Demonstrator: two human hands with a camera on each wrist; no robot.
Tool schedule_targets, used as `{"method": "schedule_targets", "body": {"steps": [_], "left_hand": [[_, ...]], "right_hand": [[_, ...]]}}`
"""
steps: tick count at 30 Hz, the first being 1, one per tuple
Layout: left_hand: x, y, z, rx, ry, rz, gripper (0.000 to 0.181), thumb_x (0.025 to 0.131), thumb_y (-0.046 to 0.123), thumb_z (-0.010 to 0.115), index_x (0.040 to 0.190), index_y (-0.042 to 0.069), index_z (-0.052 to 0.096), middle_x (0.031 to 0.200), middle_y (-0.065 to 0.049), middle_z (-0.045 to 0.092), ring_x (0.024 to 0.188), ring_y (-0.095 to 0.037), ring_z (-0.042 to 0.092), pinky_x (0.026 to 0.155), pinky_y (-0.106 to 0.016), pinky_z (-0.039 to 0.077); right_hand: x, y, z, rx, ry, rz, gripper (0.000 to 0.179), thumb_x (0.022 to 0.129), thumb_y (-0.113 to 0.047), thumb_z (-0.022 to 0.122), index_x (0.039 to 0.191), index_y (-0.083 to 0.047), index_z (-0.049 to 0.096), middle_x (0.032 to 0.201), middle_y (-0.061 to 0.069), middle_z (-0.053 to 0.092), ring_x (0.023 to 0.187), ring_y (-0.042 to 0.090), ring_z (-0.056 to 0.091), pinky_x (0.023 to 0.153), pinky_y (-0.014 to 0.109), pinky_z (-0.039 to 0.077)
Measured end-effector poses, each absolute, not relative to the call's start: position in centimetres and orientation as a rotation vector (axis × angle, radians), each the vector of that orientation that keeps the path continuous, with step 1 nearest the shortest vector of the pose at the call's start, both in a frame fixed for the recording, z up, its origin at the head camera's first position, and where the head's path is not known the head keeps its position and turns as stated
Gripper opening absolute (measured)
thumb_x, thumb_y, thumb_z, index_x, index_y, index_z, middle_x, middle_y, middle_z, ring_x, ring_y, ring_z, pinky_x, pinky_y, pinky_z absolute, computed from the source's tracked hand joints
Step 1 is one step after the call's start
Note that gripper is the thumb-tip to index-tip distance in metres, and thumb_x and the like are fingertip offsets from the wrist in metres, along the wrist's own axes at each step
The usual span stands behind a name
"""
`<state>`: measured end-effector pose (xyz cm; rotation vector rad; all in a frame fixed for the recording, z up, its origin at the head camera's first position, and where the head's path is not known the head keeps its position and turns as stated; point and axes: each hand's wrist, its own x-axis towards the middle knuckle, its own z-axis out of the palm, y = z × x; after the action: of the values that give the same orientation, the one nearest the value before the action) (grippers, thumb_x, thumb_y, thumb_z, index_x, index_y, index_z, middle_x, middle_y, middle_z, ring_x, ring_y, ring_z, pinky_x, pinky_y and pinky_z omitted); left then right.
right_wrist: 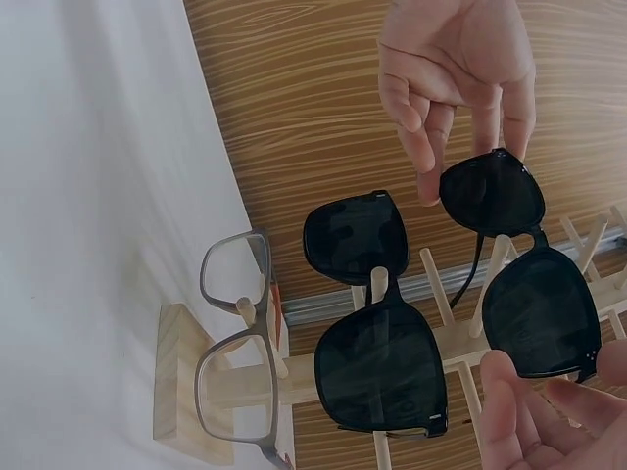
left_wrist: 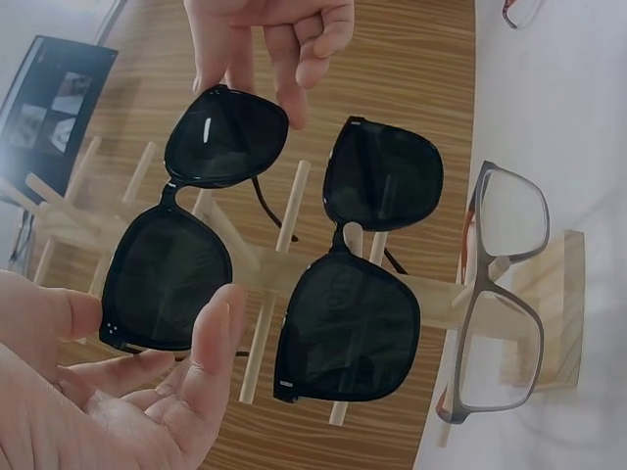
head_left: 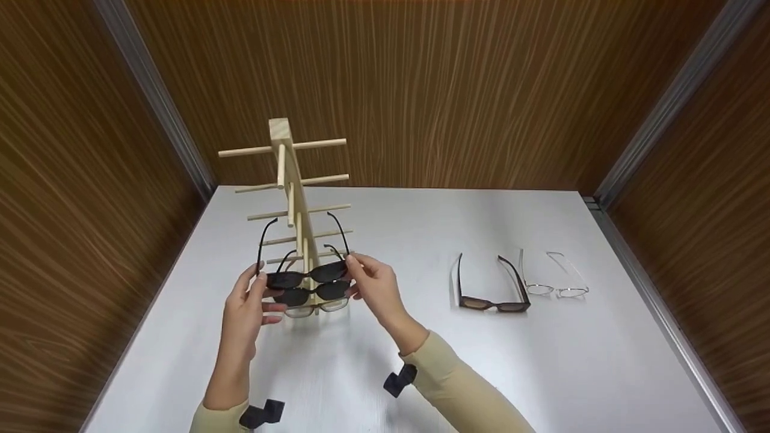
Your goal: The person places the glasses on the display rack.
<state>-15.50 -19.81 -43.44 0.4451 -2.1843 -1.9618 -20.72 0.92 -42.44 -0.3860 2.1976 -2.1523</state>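
Both hands hold one pair of black sunglasses (head_left: 328,272) in front of a wooden glasses rack (head_left: 280,129). My left hand (head_left: 243,307) pinches the frame's left corner, and my right hand (head_left: 379,288) pinches the opposite corner. The temples are unfolded and point toward the rack. Just below, a second pair of black sunglasses (left_wrist: 348,328) sits on the rack. Lower still, near the base, rest clear-lens eyeglasses (right_wrist: 235,387) with a greyish frame. Whether the held sunglasses touch a rack peg cannot be told.
On the white table (head_left: 409,240) to the right lie brown-tinted sunglasses (head_left: 511,307) and thin-framed clear eyeglasses (head_left: 571,293), temples unfolded. Several wooden pegs stick out from the rack on both sides. Wood-grain panels (head_left: 421,90) enclose the table at the back and sides.
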Motion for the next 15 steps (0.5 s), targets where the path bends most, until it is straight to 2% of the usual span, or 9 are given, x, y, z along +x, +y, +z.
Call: {"method": "schedule_targets", "body": {"steps": [3, 6, 12, 15], "left_hand": [[-15.8, -19.89, -43.57, 0.451, -2.193, -1.951, 0.042, 0.1, 0.034, 0.04, 0.139, 0.017, 0.04, 0.101, -0.023, 0.061, 0.074, -0.031, 0.066, 0.056, -0.03, 0.054], [-15.95, -20.01, -43.76, 0.461, -2.207, -1.956, 0.043, 0.1, 0.034, 0.04, 0.14, 0.016, 0.038, 0.101, -0.024, 0.062, 0.073, -0.031, 0.066, 0.056, -0.03, 0.054], [-16.19, -20.43, -43.91, 0.473, -2.221, -1.981, 0.045, 0.099, 0.037, 0.041, 0.14, 0.018, 0.039, 0.102, -0.023, 0.061, 0.069, -0.027, 0.066, 0.055, -0.03, 0.054], [-16.32, -20.6, -43.92, 0.486, -2.224, -2.007, 0.045, 0.099, 0.039, 0.041, 0.14, 0.019, 0.039, 0.103, -0.023, 0.06, 0.072, -0.029, 0.066, 0.055, -0.031, 0.055]], "right_hand": [[-20.96, 0.78, -42.6, -0.351, 2.187, -2.142, 0.03, 0.097, -0.018, 0.051, 0.116, 0.002, 0.062, 0.087, 0.029, 0.064, 0.062, 0.045, 0.06, 0.055, 0.032, 0.052], [-21.08, 0.69, -42.76, -0.327, 2.183, -2.133, 0.03, 0.097, -0.018, 0.05, 0.117, 0.003, 0.061, 0.087, 0.028, 0.065, 0.07, 0.053, 0.058, 0.055, 0.033, 0.053], [-21.31, 0.61, -42.88, -0.33, 2.171, -2.138, 0.031, 0.097, -0.018, 0.05, 0.113, 0.006, 0.062, 0.086, 0.03, 0.062, 0.073, 0.054, 0.057, 0.051, 0.021, 0.048], [-21.43, 0.6, -42.92, -0.324, 2.183, -2.129, 0.03, 0.097, -0.018, 0.051, 0.111, 0.006, 0.063, 0.085, 0.03, 0.062, 0.073, 0.053, 0.057, 0.051, 0.021, 0.047]]}}
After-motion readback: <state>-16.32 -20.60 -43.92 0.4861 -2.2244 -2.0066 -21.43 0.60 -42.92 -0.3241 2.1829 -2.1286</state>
